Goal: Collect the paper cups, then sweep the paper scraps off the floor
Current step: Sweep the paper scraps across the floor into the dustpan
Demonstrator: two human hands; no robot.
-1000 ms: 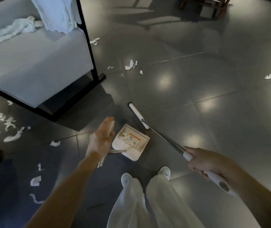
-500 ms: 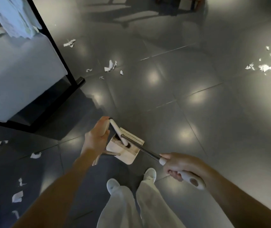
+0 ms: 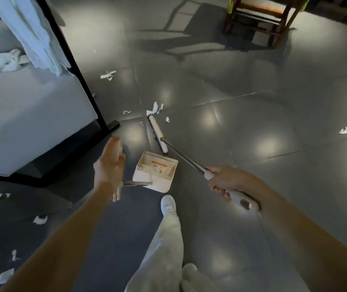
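Observation:
My left hand (image 3: pixel 110 165) grips the white handle of a white dustpan (image 3: pixel 155 174), whose pan rests on the grey tile floor in front of my feet. My right hand (image 3: pixel 229 182) grips the white grip of a broom. The broom's metal shaft runs up and left to its white head (image 3: pixel 157 133), which lies on the floor just beyond the pan. White paper scraps (image 3: pixel 154 108) lie right at the far end of the broom head. More scraps (image 3: pixel 108 74) lie farther back, others at the right edge (image 3: pixel 346 131) and along the left (image 3: pixel 39 220).
A white upholstered seat with a black frame (image 3: pixel 82 81) stands at the left, with cloths (image 3: pixel 1 63) on it. A wooden chair (image 3: pixel 261 20) stands at the back right. Open tile floor spreads to the right. My white-trousered legs and a shoe (image 3: pixel 168 204) are below the pan.
The broom head has swung out from over the dustpan to the scraps beyond it. The view has shifted, and my left hand keeps hold of the dustpan handle.

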